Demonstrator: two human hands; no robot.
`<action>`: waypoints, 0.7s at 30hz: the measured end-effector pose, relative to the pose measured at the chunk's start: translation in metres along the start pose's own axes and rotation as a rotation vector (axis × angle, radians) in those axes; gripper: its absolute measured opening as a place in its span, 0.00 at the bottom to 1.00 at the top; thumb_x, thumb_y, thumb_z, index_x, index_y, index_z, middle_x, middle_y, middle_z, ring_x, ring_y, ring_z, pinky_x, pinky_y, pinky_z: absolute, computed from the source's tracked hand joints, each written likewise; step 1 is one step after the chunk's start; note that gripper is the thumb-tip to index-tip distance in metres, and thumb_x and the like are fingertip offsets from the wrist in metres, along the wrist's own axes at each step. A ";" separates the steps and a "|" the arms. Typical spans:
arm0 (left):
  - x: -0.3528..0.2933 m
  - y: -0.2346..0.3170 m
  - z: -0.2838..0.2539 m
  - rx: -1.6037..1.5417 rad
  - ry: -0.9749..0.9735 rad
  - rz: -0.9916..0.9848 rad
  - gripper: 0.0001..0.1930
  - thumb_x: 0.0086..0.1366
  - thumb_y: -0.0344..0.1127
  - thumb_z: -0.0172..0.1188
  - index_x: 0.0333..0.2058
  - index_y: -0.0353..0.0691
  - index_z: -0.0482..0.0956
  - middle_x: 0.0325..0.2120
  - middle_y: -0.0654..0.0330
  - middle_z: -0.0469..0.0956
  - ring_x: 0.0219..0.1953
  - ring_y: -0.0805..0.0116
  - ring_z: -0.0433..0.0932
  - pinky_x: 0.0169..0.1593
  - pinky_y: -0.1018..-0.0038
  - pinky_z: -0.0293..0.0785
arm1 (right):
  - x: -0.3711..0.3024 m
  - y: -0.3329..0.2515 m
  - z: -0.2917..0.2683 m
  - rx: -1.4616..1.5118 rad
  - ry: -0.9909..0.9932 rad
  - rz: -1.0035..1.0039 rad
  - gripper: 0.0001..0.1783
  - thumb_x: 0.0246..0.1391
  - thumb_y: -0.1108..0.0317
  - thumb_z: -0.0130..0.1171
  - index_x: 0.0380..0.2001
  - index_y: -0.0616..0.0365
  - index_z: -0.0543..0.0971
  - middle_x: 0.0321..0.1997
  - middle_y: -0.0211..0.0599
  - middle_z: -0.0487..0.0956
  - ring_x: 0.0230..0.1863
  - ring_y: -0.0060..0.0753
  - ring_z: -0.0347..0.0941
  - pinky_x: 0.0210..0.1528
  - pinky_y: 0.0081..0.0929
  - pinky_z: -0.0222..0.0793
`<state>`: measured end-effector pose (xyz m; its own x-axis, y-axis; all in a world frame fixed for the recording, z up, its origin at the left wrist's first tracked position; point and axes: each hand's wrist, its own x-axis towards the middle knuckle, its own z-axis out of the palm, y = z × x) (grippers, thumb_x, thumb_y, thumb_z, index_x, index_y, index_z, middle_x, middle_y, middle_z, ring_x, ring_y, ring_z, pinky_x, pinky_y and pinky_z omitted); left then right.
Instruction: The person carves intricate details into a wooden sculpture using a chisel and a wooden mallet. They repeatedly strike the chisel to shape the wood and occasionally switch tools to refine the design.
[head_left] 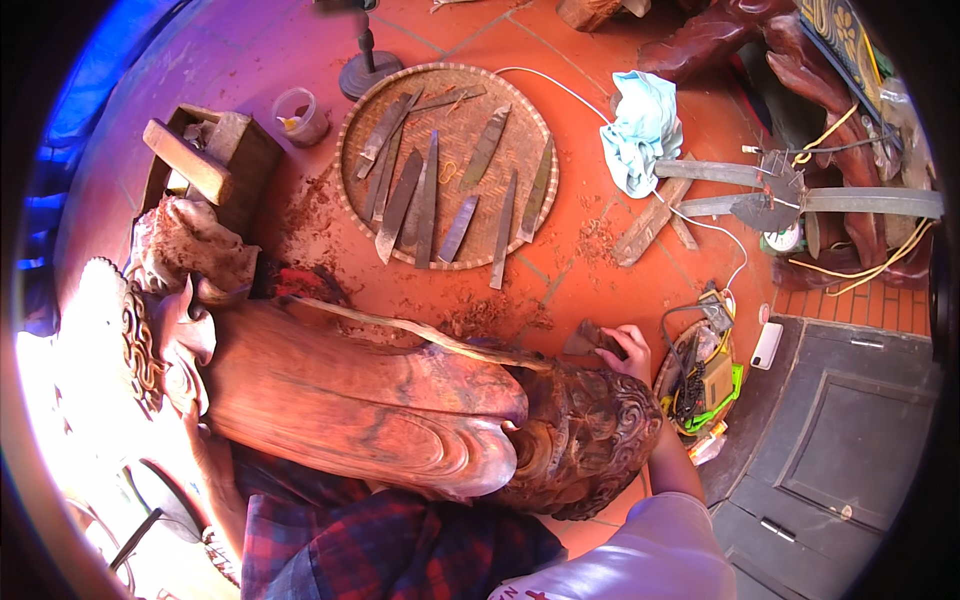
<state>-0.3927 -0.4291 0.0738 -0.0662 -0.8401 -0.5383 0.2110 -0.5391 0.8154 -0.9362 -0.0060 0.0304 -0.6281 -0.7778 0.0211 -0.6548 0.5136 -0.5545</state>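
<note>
The left hand [193, 437] touches a long reddish-brown carved wooden sculpture [350, 395] lying near; whether it grips, I cannot tell. Beyond its far edge, open orange tiles [600, 295] reach a round woven tan tray [524, 140] of flat grey blades [400, 205]. The right hand [630, 352] pinches a dark-brown scrap [582, 339].

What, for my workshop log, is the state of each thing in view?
Wood carving: lying crosswise
Dark piece: in right hand
Wooden box: open, block on top
Woven tray: flat, bearing blades
Blades: bare, spread out
Plastic cup: open
Light-blue cloth: crumpled
White phone: lying flat
</note>
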 end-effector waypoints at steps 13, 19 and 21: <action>0.004 -0.005 -0.011 -0.003 0.035 0.017 0.35 0.62 0.55 0.60 0.62 0.42 0.64 0.60 0.61 0.64 0.63 0.61 0.59 0.67 0.58 0.52 | 0.005 0.008 -0.013 0.259 -0.144 0.352 0.37 0.34 0.69 0.78 0.53 0.52 0.79 0.40 0.24 0.70 0.25 0.15 0.60 0.27 0.17 0.60; 0.003 -0.009 -0.001 0.014 -0.026 0.011 0.33 0.62 0.54 0.61 0.59 0.41 0.67 0.57 0.62 0.68 0.62 0.63 0.62 0.67 0.58 0.52 | -0.012 0.029 0.015 0.414 -0.163 0.154 0.35 0.38 0.76 0.75 0.54 0.55 0.77 0.39 0.22 0.66 0.28 0.10 0.60 0.26 0.12 0.57; 0.000 -0.006 0.002 0.028 0.008 0.006 0.31 0.62 0.54 0.61 0.58 0.41 0.68 0.56 0.62 0.68 0.61 0.63 0.62 0.67 0.58 0.52 | -0.015 0.025 0.016 0.315 -0.183 0.198 0.35 0.38 0.76 0.74 0.55 0.54 0.77 0.38 0.21 0.65 0.28 0.11 0.59 0.27 0.13 0.56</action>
<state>-0.3961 -0.4265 0.0696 -0.0570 -0.8427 -0.5354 0.1836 -0.5360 0.8240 -0.9364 0.0123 0.0030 -0.6256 -0.7411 -0.2438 -0.3503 0.5460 -0.7610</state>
